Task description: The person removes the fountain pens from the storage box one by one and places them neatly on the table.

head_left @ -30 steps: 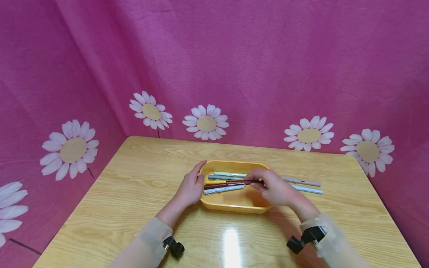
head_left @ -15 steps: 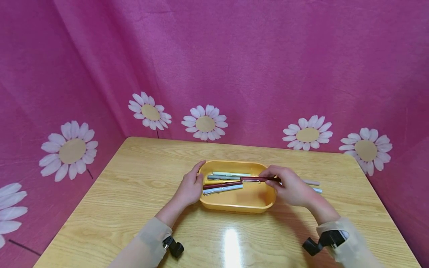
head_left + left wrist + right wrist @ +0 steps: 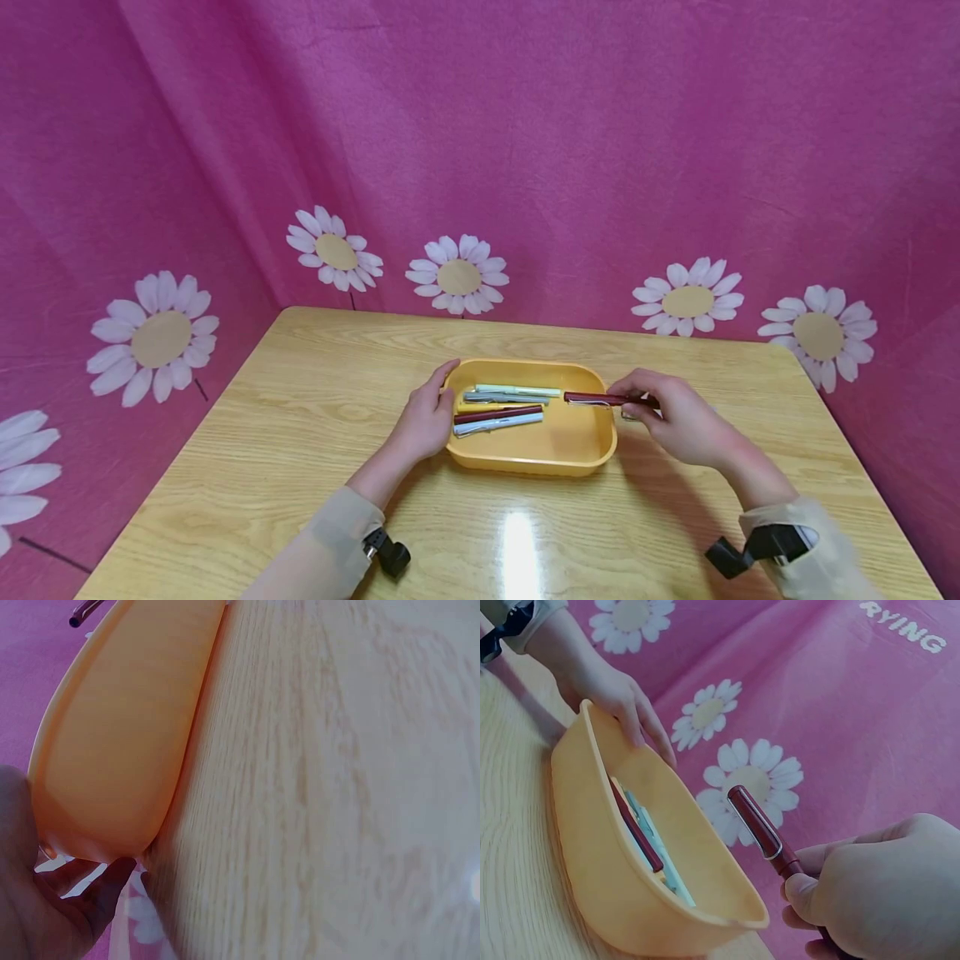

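Observation:
A dark red capped pen [image 3: 588, 399] with a metal clip is pinched between the thumb and fingers of my right hand [image 3: 678, 417], above the right end of a yellow plastic basket [image 3: 525, 464]. In the right wrist view the pen [image 3: 756, 823] points cap-end away from the hand [image 3: 892, 889]. My left hand [image 3: 426, 421] grips the basket's left end, thumb along the rim. Inside the basket lie several pens: a pale green one [image 3: 517, 390], a grey-green one [image 3: 506, 398], a yellow one [image 3: 472, 407], another dark red one [image 3: 495, 414] and a pale blue one [image 3: 498, 425].
The wooden table [image 3: 337, 367] carries the basket near its middle. A pink curtain [image 3: 525, 167] printed with white daisies hangs behind the table and along its sides. My right hand mostly hides what lies on the table to the basket's right.
My right hand has moved right, drawing the dark red pen away from the other pens toward the basket's right rim. My left hand stays at the basket's left end.

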Action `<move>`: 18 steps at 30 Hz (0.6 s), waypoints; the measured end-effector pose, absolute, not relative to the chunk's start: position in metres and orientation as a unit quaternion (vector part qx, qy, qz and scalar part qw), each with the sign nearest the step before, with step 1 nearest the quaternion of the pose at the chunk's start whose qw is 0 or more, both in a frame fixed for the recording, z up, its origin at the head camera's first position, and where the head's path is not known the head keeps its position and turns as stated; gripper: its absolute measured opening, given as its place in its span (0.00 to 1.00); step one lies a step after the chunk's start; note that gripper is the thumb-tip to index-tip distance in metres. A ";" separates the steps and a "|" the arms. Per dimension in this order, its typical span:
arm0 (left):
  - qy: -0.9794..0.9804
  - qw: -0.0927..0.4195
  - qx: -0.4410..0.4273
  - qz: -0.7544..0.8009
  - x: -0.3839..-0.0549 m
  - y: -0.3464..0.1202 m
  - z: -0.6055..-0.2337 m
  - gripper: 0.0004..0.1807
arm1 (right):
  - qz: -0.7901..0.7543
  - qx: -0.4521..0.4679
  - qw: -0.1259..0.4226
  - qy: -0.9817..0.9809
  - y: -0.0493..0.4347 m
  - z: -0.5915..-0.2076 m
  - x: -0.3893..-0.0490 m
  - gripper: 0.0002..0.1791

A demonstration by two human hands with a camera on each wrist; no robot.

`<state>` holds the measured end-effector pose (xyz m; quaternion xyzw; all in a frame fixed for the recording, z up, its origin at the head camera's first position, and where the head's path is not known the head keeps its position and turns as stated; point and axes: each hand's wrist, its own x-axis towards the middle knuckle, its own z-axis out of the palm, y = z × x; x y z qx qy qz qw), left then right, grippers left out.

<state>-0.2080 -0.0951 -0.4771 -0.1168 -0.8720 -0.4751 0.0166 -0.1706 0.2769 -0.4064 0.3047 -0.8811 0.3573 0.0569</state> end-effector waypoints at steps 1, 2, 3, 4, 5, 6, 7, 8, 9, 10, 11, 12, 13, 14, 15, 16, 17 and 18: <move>-0.872 0.016 -0.115 -0.475 -0.208 -0.095 -0.477 0.28 | 0.357 0.304 0.060 -0.881 0.279 -0.406 -0.170 0.17; -0.873 0.016 -0.114 -0.474 -0.208 -0.095 -0.477 0.28 | 0.358 0.304 0.064 -0.880 0.281 -0.405 -0.169 0.17; -0.873 0.015 -0.113 -0.474 -0.209 -0.095 -0.477 0.28 | 0.358 0.303 0.067 -0.880 0.283 -0.405 -0.168 0.17; -0.873 0.016 -0.112 -0.474 -0.209 -0.095 -0.477 0.28 | 0.357 0.302 0.071 -0.881 0.285 -0.405 -0.168 0.17; -0.874 0.016 -0.111 -0.473 -0.209 -0.095 -0.477 0.28 | 0.355 0.300 0.074 -0.882 0.288 -0.405 -0.167 0.17; -0.875 0.017 -0.111 -0.471 -0.209 -0.095 -0.477 0.28 | 0.355 0.298 0.074 -0.883 0.290 -0.405 -0.167 0.17; -0.875 0.017 -0.112 -0.470 -0.209 -0.095 -0.478 0.28 | 0.355 0.295 0.075 -0.884 0.292 -0.405 -0.166 0.17; -0.876 0.016 -0.112 -0.470 -0.209 -0.095 -0.477 0.28 | 0.355 0.293 0.074 -0.885 0.294 -0.406 -0.166 0.17; -0.876 0.016 -0.114 -0.469 -0.209 -0.095 -0.478 0.28 | 0.354 0.290 0.074 -0.886 0.296 -0.407 -0.165 0.17; -0.875 0.016 -0.115 -0.470 -0.208 -0.095 -0.477 0.28 | 0.354 0.288 0.074 -0.887 0.298 -0.407 -0.165 0.18; -0.875 0.016 -0.116 -0.470 -0.208 -0.095 -0.477 0.28 | 0.353 0.285 0.073 -0.888 0.300 -0.408 -0.164 0.18; -0.874 0.017 -0.116 -0.471 -0.208 -0.095 -0.477 0.28 | 0.353 0.282 0.073 -0.889 0.302 -0.409 -0.164 0.18; -0.874 0.016 -0.116 -0.472 -0.208 -0.095 -0.477 0.28 | 0.352 0.280 0.074 -0.890 0.304 -0.410 -0.163 0.18; -0.873 0.016 -0.116 -0.473 -0.208 -0.095 -0.477 0.28 | 0.350 0.277 0.076 -0.891 0.306 -0.411 -0.163 0.18; -0.873 0.016 -0.117 -0.473 -0.208 -0.095 -0.476 0.28 | 0.350 0.275 0.078 -0.892 0.308 -0.412 -0.162 0.18; -0.873 0.016 -0.116 -0.474 -0.208 -0.095 -0.476 0.28 | 0.349 0.272 0.079 -0.893 0.310 -0.413 -0.162 0.18; -0.873 0.015 -0.116 -0.474 -0.208 -0.095 -0.477 0.28 | 0.349 0.270 0.080 -0.894 0.313 -0.414 -0.161 0.18; -0.873 0.014 -0.116 -0.474 -0.208 -0.095 -0.477 0.28 | 0.348 0.267 0.082 -0.895 0.315 -0.415 -0.161 0.18</move>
